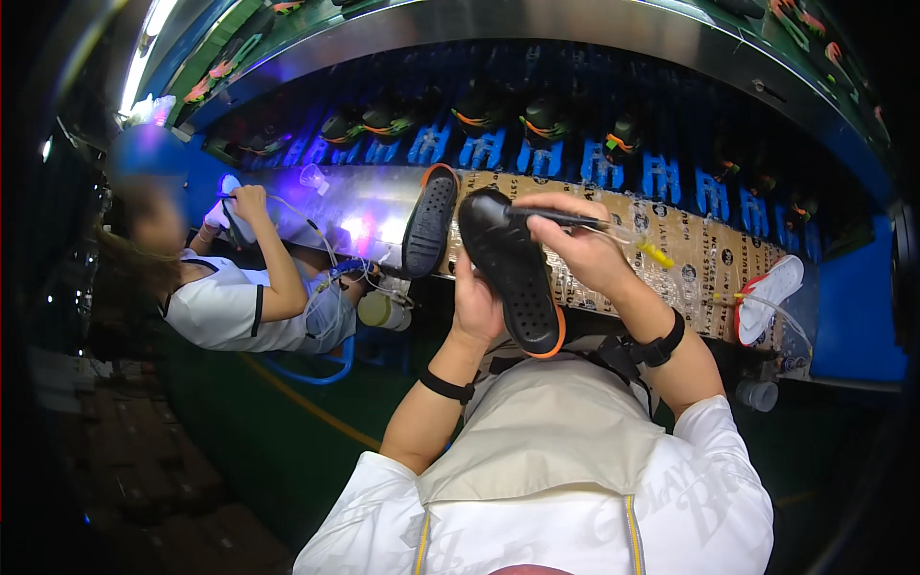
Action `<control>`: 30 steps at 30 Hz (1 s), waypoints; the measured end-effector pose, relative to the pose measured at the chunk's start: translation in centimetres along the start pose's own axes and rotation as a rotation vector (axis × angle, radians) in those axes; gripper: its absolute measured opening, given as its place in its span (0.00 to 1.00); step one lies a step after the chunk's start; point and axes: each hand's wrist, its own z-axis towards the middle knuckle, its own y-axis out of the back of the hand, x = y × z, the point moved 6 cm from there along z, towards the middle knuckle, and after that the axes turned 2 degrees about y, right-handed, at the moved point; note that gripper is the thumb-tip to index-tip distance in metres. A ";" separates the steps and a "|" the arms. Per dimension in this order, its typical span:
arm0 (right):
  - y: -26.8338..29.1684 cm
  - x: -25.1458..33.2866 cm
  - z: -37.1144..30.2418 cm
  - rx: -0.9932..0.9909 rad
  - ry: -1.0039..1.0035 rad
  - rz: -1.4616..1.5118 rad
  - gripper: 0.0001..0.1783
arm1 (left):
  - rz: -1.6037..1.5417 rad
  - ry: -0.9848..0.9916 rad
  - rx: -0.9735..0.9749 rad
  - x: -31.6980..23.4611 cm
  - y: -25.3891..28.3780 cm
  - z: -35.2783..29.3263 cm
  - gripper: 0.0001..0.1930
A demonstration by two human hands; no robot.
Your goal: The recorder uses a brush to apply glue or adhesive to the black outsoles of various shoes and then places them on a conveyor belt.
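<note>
A: Item one, sole [511,271]?
B: Black, orange rim at the heel end. Held tread-up above the apron [546,431], in front of the bench [671,240], toe pointing away.

A: Left hand [476,309]?
B: Under the sole, near its heel half. Fingers curled around the left edge, clamped on it. Forearm rises from the lower frame, black wristband [447,386] on the wrist.

A: Right hand [575,247]?
B: Above the sole's toe end, fingers pinched shut on a thin dark tool [551,218]. Tool lies across the toe, tip pointing left. Wrist bent down, black watch [661,345] on it; a yellow-tipped tube [652,252] runs just beside the knuckles.

A: Other stock?
B: Second black sole [428,222], leaning upright on the bench, just left of the held one. White shoe [770,292] at the bench's right end. A co-worker's hand [251,201] at far left, on a white piece.
</note>
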 end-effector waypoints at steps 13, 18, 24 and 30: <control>-3.3 2.4 -1.4 0.535 0.417 -0.561 0.15 | -0.035 -0.105 -0.210 -3.3 0.9 2.1 0.36; -2.8 2.7 -1.6 0.270 0.299 -0.352 0.16 | -0.182 -0.229 -0.149 -5.2 -0.9 1.6 0.41; -4.9 4.1 -3.0 0.617 0.306 -0.336 0.18 | -0.041 -0.172 -0.050 -6.7 -1.4 2.5 0.47; -4.5 5.1 -2.5 0.493 0.396 -0.739 0.18 | 0.025 -0.235 -0.084 -9.8 -3.0 3.7 0.50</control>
